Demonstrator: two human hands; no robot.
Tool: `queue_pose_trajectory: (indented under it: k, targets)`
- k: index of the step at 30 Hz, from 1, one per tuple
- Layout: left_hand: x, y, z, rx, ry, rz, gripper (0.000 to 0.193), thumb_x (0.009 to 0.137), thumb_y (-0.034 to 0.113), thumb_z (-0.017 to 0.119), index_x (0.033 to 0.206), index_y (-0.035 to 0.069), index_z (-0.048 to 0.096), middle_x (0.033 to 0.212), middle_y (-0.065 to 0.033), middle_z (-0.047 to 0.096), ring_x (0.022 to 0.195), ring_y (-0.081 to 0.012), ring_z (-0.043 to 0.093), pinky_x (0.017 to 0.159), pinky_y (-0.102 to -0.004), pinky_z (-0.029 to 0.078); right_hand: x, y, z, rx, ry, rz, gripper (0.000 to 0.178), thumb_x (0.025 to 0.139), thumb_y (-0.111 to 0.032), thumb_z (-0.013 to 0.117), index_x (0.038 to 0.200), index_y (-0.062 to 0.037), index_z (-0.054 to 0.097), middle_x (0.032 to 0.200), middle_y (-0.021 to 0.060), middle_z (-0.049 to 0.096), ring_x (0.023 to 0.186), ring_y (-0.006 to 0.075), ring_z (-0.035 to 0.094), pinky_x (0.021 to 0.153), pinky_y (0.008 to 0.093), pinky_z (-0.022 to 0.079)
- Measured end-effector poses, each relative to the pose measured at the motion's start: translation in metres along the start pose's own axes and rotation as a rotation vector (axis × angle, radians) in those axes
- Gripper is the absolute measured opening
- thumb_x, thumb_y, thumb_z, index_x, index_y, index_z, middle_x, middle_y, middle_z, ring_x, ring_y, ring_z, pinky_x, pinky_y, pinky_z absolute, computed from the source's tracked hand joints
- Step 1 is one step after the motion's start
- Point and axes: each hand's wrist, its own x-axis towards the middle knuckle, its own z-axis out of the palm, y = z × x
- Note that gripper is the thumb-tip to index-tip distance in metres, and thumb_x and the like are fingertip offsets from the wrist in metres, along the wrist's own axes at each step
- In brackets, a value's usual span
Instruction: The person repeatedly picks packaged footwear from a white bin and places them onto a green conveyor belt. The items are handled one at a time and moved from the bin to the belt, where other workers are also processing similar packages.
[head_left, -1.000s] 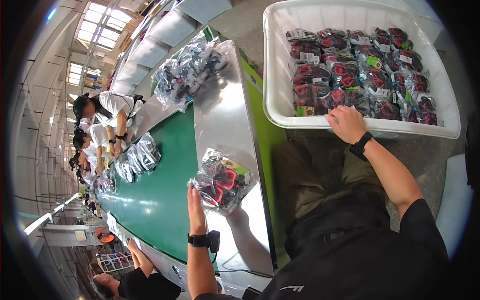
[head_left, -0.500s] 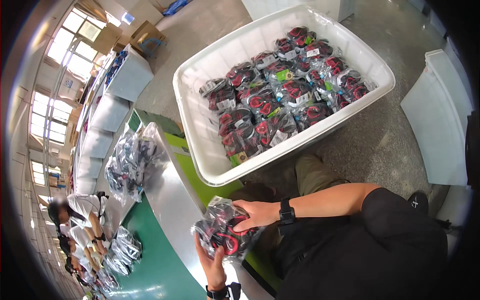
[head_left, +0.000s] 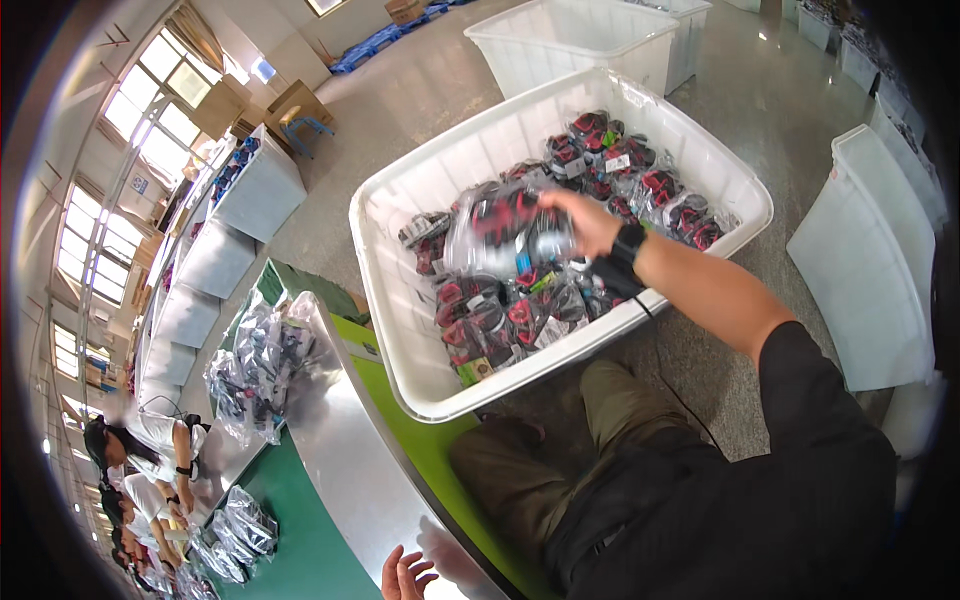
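Over the white bin, my right hand grips the edge of a clear plastic bag of black-and-red shoes, blurred by motion. Beneath it, the bin holds several similar bagged shoes, some with green or white tags. Down at the lower edge, my left hand is open beside the metal rim of the table, its fingers loosely curled and apart, with nothing in them.
A pile of clear bags lies on the table's far left, and more bags rest on its green belt. Co-workers sit along the left side. Other white bins stand at right and behind.
My right hand has carried the bagged shoes from above the table up and over the bin. My left hand has let go of them and dropped toward the lower edge.
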Motion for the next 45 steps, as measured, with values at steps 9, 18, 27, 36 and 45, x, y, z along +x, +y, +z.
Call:
queue_pose_trajectory:
  k: [9,18,27,36,45]
  targets:
    - [-0.011,-0.002,-0.012,-0.013,0.154,-0.03,0.044,0.111,0.024,0.053,0.147,-0.002,0.052,0.125,-0.0176,0.068,0.103,-0.0251,0.07,0.083,-0.0341,0.058,0.036,0.052,-0.029,-0.285,0.259,0.041,0.063,0.096,-0.043,0.073,0.139,-0.008,0.044,0.118,0.017,0.06,0.085,0.0268,0.072,0.068,0.0417,0.064]
    - [0.007,0.011,-0.041,0.044,0.257,-0.041,0.042,0.111,0.024,0.055,0.143,-0.003,0.055,0.121,-0.0165,0.07,0.1,-0.0247,0.07,0.082,-0.0343,0.059,-0.029,0.162,0.019,-0.959,0.027,-0.252,0.038,0.096,-0.031,0.071,0.119,-0.0009,0.068,0.093,0.0108,0.074,0.082,0.0225,0.073,0.07,0.0366,0.057]
    - [0.086,0.008,-0.097,0.219,0.38,0.078,0.035,0.102,0.021,0.069,0.127,-0.002,0.067,0.109,-0.0078,0.074,0.097,-0.0151,0.068,0.08,-0.0297,0.056,-0.058,0.166,0.072,-1.438,-0.019,-0.421,0.032,0.094,-0.029,0.069,0.116,-0.0065,0.072,0.092,0.0117,0.073,0.081,0.0297,0.071,0.074,0.0414,0.055]
    - [0.178,-0.046,-0.229,0.81,0.833,0.12,0.048,0.092,0.031,0.076,0.125,-0.002,0.067,0.125,-0.0211,0.068,0.119,-0.0342,0.063,0.103,-0.0438,0.05,-0.055,0.169,0.079,-1.483,0.031,-0.44,0.023,0.094,-0.023,0.069,0.107,-0.0048,0.071,0.085,0.0139,0.069,0.077,0.0333,0.068,0.07,0.0429,0.052]
    - [0.243,-0.071,-0.337,0.941,1.167,-0.028,0.064,0.087,0.041,0.075,0.132,-0.003,0.062,0.136,-0.0208,0.064,0.134,-0.0373,0.054,0.117,-0.0466,0.038,-0.049,0.174,0.078,-1.557,0.008,-0.459,0.016,0.096,-0.012,0.062,0.103,0.0006,0.069,0.091,0.0183,0.069,0.082,0.0362,0.068,0.076,0.043,0.053]
